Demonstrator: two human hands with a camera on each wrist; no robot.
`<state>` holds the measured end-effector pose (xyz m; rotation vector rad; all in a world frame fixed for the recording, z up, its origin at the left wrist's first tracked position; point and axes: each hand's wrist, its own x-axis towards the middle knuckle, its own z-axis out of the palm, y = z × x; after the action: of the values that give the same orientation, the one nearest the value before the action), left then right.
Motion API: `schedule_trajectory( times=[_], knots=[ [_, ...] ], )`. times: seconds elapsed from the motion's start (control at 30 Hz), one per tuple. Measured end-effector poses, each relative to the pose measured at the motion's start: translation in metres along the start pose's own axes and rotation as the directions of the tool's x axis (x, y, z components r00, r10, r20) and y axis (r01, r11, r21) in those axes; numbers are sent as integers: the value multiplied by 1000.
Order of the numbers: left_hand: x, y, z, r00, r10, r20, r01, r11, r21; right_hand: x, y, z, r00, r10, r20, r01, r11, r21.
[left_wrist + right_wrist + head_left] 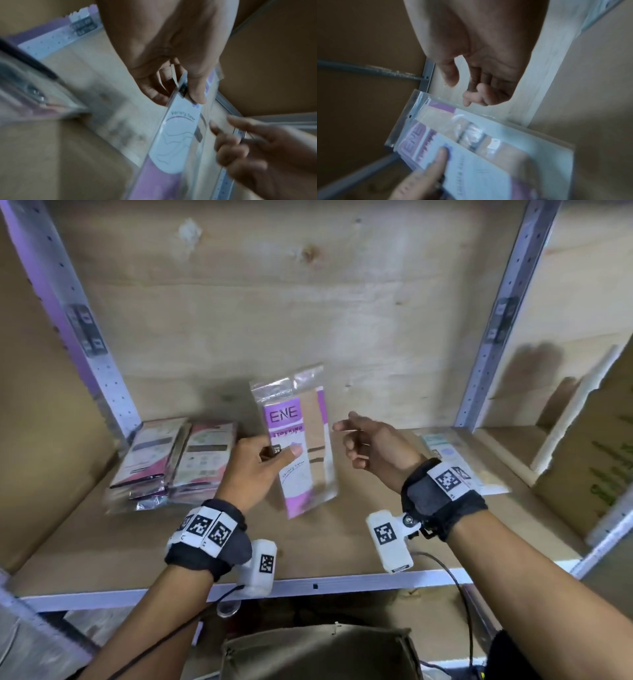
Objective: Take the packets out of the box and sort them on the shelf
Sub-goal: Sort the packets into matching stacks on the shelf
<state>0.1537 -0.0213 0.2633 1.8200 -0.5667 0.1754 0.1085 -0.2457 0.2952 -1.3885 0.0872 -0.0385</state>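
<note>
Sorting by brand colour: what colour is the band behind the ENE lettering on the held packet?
Purple, with white letters, on the packet the left hand holds; clearest in the head view.

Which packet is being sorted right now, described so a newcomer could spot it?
Start at the plywood shelf board between the two perforated metal uprights. Above its middle, the left hand pinches a clear plastic packet with a purple-and-white card reading ENE, held upright off the board. Unlike the stack of dark and pink packets lying at the left and the pale blue packet lying at the right, it is airborne.

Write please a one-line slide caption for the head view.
Left hand holds a purple stocking packet upright above the shelf, right hand empty beside it.
</note>
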Motion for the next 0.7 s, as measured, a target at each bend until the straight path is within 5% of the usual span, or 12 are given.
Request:
schedule_trajectory(
  times=[0.1, 0.17, 0.33, 0.6, 0.7],
  knots=[
    [1, -6, 14, 994, -112, -15, 108, 982, -155, -9, 22, -12, 998, -57, -21, 44, 915, -401],
    [2, -11, 21, 980, -196, -17, 188, 957, -220, -13, 38, -18, 999, -9, 46, 30, 877, -480],
    [3, -21, 37, 930, -366, 32, 357, 877, -322, -10, 60, -34, 993, -8, 119, 49, 937, -346],
    [3, -27, 58, 835, -440, 329, 531, 801, -277, 11, 77, -63, 999, -24, -41, 19, 992, -127],
    [9, -29, 72, 836, -422, 350, 516, 822, -242, 16, 81, -76, 999, -11, -42, 6, 991, -132]
  ],
)
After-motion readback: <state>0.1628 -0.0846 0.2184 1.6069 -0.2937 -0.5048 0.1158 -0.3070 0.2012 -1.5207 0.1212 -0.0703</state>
